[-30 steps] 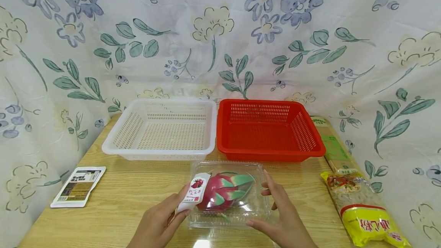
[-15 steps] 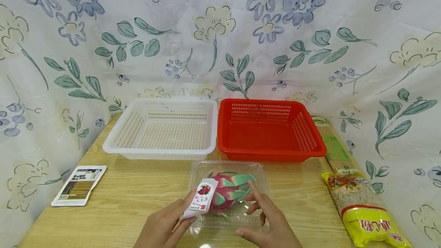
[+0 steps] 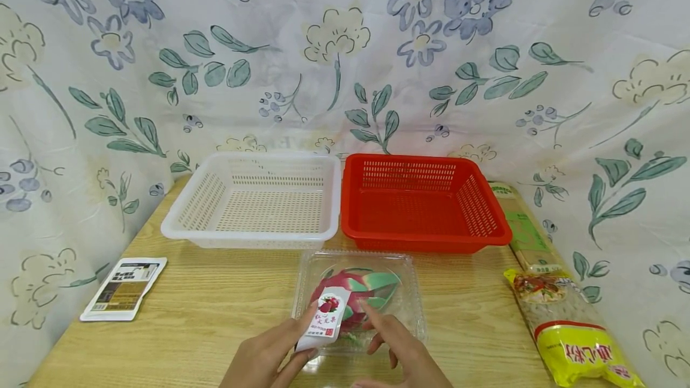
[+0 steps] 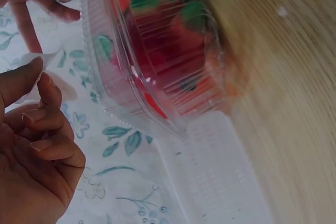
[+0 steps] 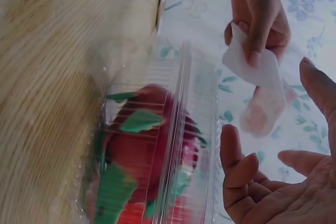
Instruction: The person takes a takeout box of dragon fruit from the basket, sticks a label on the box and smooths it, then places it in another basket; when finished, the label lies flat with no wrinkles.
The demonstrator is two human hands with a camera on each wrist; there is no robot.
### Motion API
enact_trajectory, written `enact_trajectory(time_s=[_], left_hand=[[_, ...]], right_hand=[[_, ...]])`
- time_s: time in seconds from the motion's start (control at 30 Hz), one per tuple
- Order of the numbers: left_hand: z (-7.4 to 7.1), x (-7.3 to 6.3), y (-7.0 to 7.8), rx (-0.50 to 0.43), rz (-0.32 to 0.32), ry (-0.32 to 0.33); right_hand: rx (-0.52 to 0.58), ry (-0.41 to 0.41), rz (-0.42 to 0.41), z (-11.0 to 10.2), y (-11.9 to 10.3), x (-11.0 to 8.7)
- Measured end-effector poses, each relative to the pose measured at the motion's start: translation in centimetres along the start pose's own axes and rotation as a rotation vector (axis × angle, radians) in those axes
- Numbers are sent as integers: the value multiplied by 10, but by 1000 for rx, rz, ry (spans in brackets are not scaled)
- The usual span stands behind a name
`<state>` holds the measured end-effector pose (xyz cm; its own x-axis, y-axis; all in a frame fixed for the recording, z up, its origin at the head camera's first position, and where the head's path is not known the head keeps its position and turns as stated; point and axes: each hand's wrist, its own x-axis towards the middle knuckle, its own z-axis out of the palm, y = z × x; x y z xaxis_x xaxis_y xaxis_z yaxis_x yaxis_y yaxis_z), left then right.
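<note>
A dragon fruit (image 3: 384,285), pink with green scales, lies inside a clear lidded plastic box (image 3: 411,310) on the table, in front of the two baskets. My left hand (image 3: 264,353) pinches a white paper label (image 3: 326,315) printed with red fruit and lettering. The label is held above the left part of the lid and covers some of the fruit in the head view. Close by on the right is my right hand (image 3: 404,349), its index finger extended towards the label and the others loosely bent. The right wrist view shows nothing between the right hand's fingers (image 5: 239,171).
Behind the box stand a white basket (image 3: 250,236) and a red basket (image 3: 426,239), side by side. A white-edged pouch (image 3: 124,289) lies at the left. On the right are a yellow bag (image 3: 574,340) and a green-and-tan packet (image 3: 525,232). A floral curtain hangs behind.
My left hand has moved right with the label, now over more of the box. My right hand has left the box's right side and come left, near the label. The box stays put.
</note>
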<state>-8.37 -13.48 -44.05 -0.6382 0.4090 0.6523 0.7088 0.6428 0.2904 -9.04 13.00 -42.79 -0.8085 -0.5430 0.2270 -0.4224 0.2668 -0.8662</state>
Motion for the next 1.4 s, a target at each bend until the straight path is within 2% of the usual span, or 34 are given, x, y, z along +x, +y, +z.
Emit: enact_trajectory(time_s=[0.07,0.13,0.23,0.47,0.63,0.87,1.1,1.23,1.4], left_hand=[[1,0,1,5,12,8],[2,1,3,19,32,20],[4,1,5,38,49,22],[9,1,8,29,86,6],[13,0,8,18,108,10],[15,-2,11,-16,114,-6],[17,-4,15,-93,95,-49],[19,-5,16,-130,90,-49],[20,-7,16,-113,109,-33]], right_hand=[[7,-6,-64,3,2,1],[-32,-7,-147,5,5,2],[-33,-23,-179,7,7,3],[-12,-59,-111,10,4,2],[7,-54,-54,14,0,0],[-53,21,-128,22,1,-1],[-18,17,-79,26,-3,-3],[-61,69,-169,30,2,-2],[-140,134,-273,35,10,0]])
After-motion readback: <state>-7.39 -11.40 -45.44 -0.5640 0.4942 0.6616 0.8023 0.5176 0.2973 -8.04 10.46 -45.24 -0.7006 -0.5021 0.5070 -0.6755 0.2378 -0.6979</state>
